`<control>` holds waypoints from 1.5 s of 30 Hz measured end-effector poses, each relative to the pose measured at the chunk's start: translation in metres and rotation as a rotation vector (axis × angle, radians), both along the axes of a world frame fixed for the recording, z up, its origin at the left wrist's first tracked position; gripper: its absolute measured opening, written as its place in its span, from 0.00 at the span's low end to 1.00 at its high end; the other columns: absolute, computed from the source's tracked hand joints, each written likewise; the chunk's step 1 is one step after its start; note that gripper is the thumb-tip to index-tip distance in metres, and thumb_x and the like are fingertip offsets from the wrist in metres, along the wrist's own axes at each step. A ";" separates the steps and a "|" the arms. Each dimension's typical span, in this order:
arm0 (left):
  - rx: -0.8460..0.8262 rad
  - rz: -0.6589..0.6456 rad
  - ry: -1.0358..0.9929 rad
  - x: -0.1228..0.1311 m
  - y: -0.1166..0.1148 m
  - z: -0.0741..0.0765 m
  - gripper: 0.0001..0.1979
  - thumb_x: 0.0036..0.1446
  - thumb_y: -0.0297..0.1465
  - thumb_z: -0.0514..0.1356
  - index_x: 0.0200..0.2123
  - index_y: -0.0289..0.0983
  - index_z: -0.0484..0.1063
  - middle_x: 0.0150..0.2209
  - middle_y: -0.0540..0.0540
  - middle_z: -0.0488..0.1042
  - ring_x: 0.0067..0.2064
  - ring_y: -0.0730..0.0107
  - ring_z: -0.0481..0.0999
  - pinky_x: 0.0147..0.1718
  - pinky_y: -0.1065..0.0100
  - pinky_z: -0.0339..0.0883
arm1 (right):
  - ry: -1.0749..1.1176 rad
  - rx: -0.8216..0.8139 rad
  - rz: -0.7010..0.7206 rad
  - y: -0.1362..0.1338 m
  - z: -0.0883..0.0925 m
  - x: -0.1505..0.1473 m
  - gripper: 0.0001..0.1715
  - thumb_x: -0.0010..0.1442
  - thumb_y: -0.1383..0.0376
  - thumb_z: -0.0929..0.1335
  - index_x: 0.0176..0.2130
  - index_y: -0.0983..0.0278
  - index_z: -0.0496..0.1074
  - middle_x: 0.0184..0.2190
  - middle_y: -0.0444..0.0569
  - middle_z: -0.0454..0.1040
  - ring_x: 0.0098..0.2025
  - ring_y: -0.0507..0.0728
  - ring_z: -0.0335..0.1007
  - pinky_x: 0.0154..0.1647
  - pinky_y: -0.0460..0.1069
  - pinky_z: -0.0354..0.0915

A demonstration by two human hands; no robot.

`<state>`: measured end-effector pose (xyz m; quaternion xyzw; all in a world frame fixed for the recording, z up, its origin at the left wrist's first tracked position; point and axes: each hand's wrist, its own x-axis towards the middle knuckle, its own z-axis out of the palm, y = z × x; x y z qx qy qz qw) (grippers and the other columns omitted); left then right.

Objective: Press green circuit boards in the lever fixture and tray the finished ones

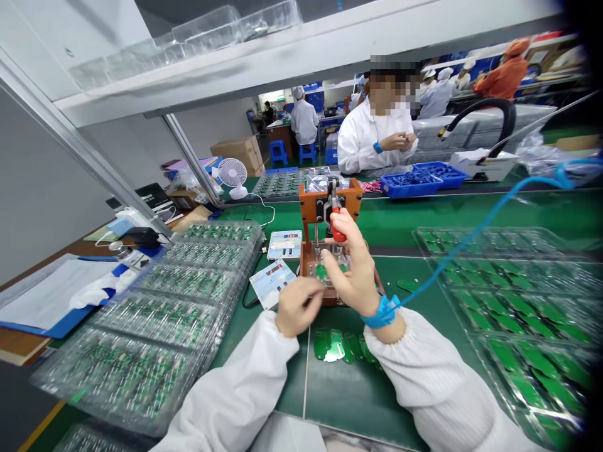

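Note:
An orange-brown test fixture [330,199] with a toggle clamp stands on the green bench mat. My right hand [354,270], with a blue wrist strap, has its fingers at the clamp's red handle [337,226]; the thumb sticks out below, apart from it. Low at the fixture's front left is my left hand [299,306], fingers curled and slightly blurred; anything in them is hidden. Green circuit boards [335,346] lie in a row on the mat before the fixture. Part of another green board [321,271] shows in the fixture's bed.
Clear trays of boards stand stacked at left [188,314] and spread at right [518,314]. Two meter boxes [273,281] sit left of the fixture. A blue cord [471,235] runs from my right wrist. Behind are a fan [232,176], blue bins [409,183] and a co-worker [377,135].

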<state>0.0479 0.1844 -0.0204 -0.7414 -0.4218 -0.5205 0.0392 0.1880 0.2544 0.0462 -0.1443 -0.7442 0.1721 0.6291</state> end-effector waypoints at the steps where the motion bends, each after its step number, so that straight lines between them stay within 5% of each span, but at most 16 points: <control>1: -0.013 0.056 0.012 -0.013 0.006 0.007 0.08 0.69 0.28 0.56 0.43 0.39 0.76 0.38 0.45 0.80 0.40 0.64 0.80 0.40 0.62 0.76 | 0.005 0.009 0.010 0.000 0.000 0.000 0.36 0.68 0.71 0.63 0.70 0.50 0.54 0.68 0.49 0.61 0.74 0.65 0.50 0.61 0.63 0.75; 5: -0.311 0.221 0.229 -0.075 0.039 0.026 0.10 0.66 0.31 0.60 0.48 0.40 0.77 0.51 0.41 0.78 0.55 0.54 0.76 0.58 0.49 0.69 | 0.013 0.031 0.021 0.002 0.001 0.000 0.36 0.68 0.71 0.63 0.70 0.51 0.54 0.68 0.49 0.62 0.73 0.64 0.51 0.65 0.65 0.70; 9: -0.885 0.303 0.615 -0.119 0.071 0.031 0.45 0.41 0.40 0.77 0.63 0.39 0.69 0.69 0.31 0.59 0.70 0.26 0.52 0.64 0.33 0.55 | 0.015 0.038 0.011 0.002 0.003 0.000 0.35 0.69 0.71 0.62 0.70 0.51 0.53 0.68 0.49 0.62 0.74 0.64 0.50 0.70 0.66 0.62; 12: -1.085 0.269 0.791 -0.126 0.087 0.032 0.56 0.37 0.48 0.76 0.69 0.41 0.61 0.74 0.31 0.47 0.73 0.24 0.41 0.65 0.33 0.48 | 0.020 0.053 0.019 0.002 0.004 0.000 0.35 0.69 0.71 0.62 0.70 0.52 0.53 0.68 0.50 0.62 0.74 0.64 0.50 0.71 0.65 0.62; 21: -1.280 0.251 1.013 -0.114 0.104 0.037 0.66 0.36 0.55 0.73 0.74 0.40 0.48 0.76 0.36 0.38 0.74 0.31 0.35 0.70 0.41 0.42 | 0.034 0.099 0.035 0.005 0.004 0.000 0.34 0.69 0.72 0.62 0.70 0.55 0.53 0.68 0.52 0.62 0.74 0.65 0.50 0.72 0.68 0.57; 33: -1.350 0.306 1.030 -0.120 0.096 0.054 0.66 0.41 0.55 0.72 0.75 0.40 0.43 0.76 0.36 0.33 0.75 0.35 0.33 0.70 0.42 0.41 | 0.041 0.122 0.068 0.006 0.005 0.001 0.37 0.68 0.74 0.63 0.71 0.55 0.53 0.68 0.52 0.61 0.74 0.64 0.49 0.73 0.68 0.56; 45: -1.369 0.308 1.032 -0.126 0.094 0.046 0.69 0.36 0.57 0.72 0.75 0.43 0.40 0.76 0.39 0.31 0.75 0.34 0.33 0.70 0.41 0.41 | 0.027 0.123 0.057 0.006 0.004 0.002 0.36 0.69 0.72 0.62 0.71 0.54 0.52 0.69 0.51 0.61 0.74 0.65 0.50 0.73 0.67 0.57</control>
